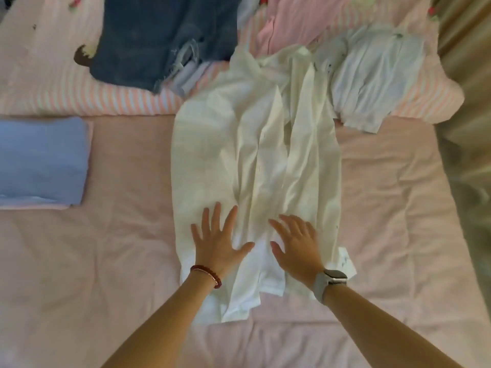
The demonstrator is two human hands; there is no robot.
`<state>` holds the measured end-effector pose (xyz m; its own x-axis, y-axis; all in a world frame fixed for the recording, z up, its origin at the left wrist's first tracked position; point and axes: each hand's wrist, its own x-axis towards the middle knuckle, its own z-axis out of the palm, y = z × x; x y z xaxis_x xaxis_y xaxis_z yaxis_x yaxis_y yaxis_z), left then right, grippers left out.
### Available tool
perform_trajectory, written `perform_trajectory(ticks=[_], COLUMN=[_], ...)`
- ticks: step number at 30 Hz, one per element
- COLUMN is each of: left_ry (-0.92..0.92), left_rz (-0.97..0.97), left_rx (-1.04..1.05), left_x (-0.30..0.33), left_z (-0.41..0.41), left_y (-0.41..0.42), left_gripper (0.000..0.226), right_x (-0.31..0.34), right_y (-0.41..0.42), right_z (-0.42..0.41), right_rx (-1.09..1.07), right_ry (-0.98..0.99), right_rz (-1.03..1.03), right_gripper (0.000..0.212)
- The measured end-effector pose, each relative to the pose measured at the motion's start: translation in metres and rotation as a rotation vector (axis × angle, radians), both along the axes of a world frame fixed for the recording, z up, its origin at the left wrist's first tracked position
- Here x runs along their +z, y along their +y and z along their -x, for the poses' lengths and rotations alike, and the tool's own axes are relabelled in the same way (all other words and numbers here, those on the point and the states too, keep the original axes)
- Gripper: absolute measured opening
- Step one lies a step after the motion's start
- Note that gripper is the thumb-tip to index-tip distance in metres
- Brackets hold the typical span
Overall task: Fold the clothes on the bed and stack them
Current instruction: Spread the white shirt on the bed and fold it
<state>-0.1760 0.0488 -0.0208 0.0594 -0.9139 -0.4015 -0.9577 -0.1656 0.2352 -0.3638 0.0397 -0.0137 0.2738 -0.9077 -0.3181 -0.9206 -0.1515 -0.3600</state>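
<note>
Head view, hands: left hand (219, 244) and right hand (295, 247) are lying flat with fingers spread, pressing the long white crinkled cotton garment (255, 155).
Garment: stretching away across the pink bed sheet (385, 208).
Further: folded light-blue cloth (39, 160) at left; dark denim jeans (159, 35) beyond.

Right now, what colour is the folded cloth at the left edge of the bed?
Light blue; the folded cloth shows in the head view.

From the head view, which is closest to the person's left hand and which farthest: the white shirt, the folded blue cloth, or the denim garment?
1. White shirt: directly under the left hand, centre.
2. Folded blue cloth: off to the left.
3. Denim garment: far side, upper left.
</note>
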Motion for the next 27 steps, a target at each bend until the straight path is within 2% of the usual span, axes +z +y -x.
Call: perform_trajectory(ticks=[2,5,7,9,11,13,15,17,19,20,22,24,27], left_ry=[-0.053,-0.042,0.08,0.115,0.02,-0.112,-0.163,-0.133,-0.051,0.023,0.113,0.069,-0.052], left_rz=[-0.014,0.049,0.113,0.223,0.272,0.247,0.285,0.439,0.572,0.57,0.448,0.333,0.275], left_rx=[-0.143,-0.204,-0.111,0.059,0.26,0.412,0.451,0.231,-0.106,-0.262,-0.488,-0.541,-0.42], left_x=[-0.023,-0.044,-0.044,-0.036,-0.026,-0.019,-0.009,-0.002,-0.003,-0.006,-0.017,-0.03,-0.043], left_z=[0.003,-0.013,-0.034,-0.059,-0.086,-0.105,-0.109,-0.095,-0.066,-0.049,-0.021,-0.011,-0.017], left_y=[0.018,0.03,0.032,0.029,0.024,0.017,0.008,0.002,0.004,0.008,0.017,0.023,0.014], left_gripper=[0.093,0.072,0.065,0.063,0.06,0.058,0.059,0.058,0.05,0.046,0.045,0.049,0.056], right_x=[-0.022,-0.038,-0.033,-0.029,-0.022,-0.015,-0.009,-0.008,-0.011,-0.016,-0.027,-0.043,-0.055], right_y=[0.024,0.034,0.027,0.018,0.006,-0.005,-0.012,-0.012,-0.006,0.0,0.009,0.009,-0.003], right_z=[0.0,0.008,0.017,0.036,0.062,0.083,0.089,0.073,0.042,0.025,-0.004,-0.016,-0.016], right_rx=[0.137,0.292,0.385,0.405,0.2,-0.162,-0.342,-0.268,-0.107,-0.033,0.091,0.102,0.025], right_ry=[0.132,0.304,0.303,0.222,0.191,0.338,0.52,0.513,0.374,0.304,0.285,0.31,0.278], right_rz=[-0.02,-0.057,0.013,0.194,0.203,0.125,0.103,0.13,0.217,0.213,0.143,0.109,0.153], right_gripper=[0.065,0.073,0.065,0.039,0.032,0.038,0.044,0.048,0.049,0.048,0.052,0.05,0.033])
